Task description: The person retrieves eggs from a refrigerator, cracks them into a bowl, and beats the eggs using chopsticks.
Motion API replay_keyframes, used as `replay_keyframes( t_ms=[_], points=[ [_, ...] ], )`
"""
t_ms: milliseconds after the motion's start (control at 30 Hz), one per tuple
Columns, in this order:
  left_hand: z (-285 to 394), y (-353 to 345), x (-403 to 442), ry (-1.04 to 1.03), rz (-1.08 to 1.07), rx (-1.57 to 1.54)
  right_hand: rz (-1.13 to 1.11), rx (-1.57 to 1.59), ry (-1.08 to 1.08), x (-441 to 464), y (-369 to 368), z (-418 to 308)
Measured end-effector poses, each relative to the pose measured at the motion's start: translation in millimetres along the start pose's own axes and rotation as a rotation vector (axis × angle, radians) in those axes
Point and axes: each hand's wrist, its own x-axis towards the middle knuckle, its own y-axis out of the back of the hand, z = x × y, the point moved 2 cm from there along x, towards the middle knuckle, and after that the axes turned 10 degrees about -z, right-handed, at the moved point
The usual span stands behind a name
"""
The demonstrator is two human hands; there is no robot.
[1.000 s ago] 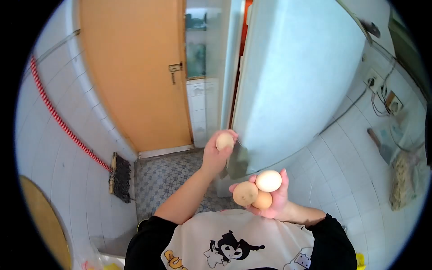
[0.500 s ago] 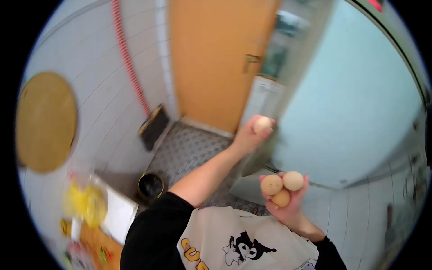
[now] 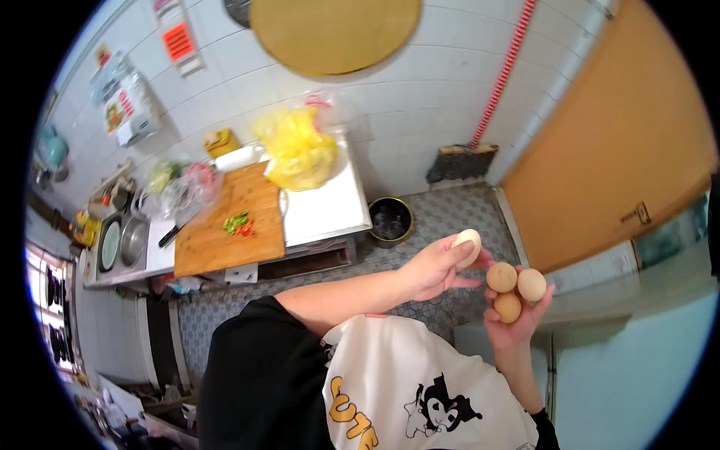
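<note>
A single pale egg (image 3: pixel 469 246) is gripped between the thumb and fingers of my left hand (image 3: pixel 436 271). Just to its right, my right hand (image 3: pixel 516 331) is closed around three eggs: a brown speckled egg (image 3: pixel 501 277), a paler egg (image 3: pixel 532 285), and a brown egg (image 3: pixel 508 308) below them. My left fingertips are close beside the right hand's eggs; I cannot tell whether they touch them. Both hands are held up in front of my body, above the floor.
A white counter (image 3: pixel 341 206) carries a wooden cutting board (image 3: pixel 199 251) with chopped vegetables (image 3: pixel 239 224), a knife (image 3: pixel 168 237) and a yellow plastic bag (image 3: pixel 300 150). A black bucket (image 3: pixel 391 220) stands on the floor. A broom (image 3: pixel 463 161) leans near the orange door (image 3: pixel 622 135).
My view has turned left, bringing the counter and sink into sight. My left hand, with its egg, has come in close to my right hand. Both hands still hold their eggs.
</note>
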Motion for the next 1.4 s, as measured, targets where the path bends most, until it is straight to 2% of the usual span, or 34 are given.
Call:
replay_keyframes(
  t_ms=[33, 167, 433, 600, 667, 867, 933, 1033, 1100, 1133, 1200, 1267, 1367, 1400],
  points=[
    [11, 8, -16, -0.014, -0.029, -0.080, 0.024, -0.065, -0.006, 17, -14, 18],
    [68, 44, -69, -0.168, -0.030, -0.036, -0.100, -0.158, -0.165, 82, -49, 85],
    [162, 138, -221, -0.379, 0.337, 0.082, -0.302, -0.373, -0.581, 184, -122, 267],
    [184, 168, -308, -0.464, 0.630, 0.102, -0.422, -0.390, -0.854, 214, -152, 366],
    [182, 180, -331, -0.529, 0.679, 0.087, -0.457, -0.423, -0.942, 220, -159, 395],
    [170, 189, -375, -0.683, 0.833, 0.029, -0.555, -0.553, -1.143, 227, -166, 450],
    [163, 190, -381, -0.734, 0.975, 0.061, -0.593, -0.564, -1.252, 230, -174, 460],
    [155, 179, -390, -0.726, 1.231, 0.196, -0.712, -0.384, -1.414, 232, -181, 481],
    [148, 179, -398, -0.690, 1.382, 0.584, -0.770, -0.172, -1.535, 232, -175, 501],
    [147, 176, -401, -0.655, 1.446, 0.780, -0.753, -0.172, -1.522, 229, -179, 511],
    [145, 171, -409, -0.657, 1.466, 0.718, -0.725, -0.186, -1.495, 218, -190, 528],
    [141, 168, -423, -0.722, 1.459, 0.700, -0.702, -0.057, -1.556, 213, -189, 544],
    [136, 158, -455, -0.942, 1.450, 0.531, -0.602, 0.083, -1.667, 202, -192, 566],
    [130, 158, -469, -1.015, 1.431, 0.460, -0.639, 0.053, -1.686, 197, -198, 574]
  ],
)
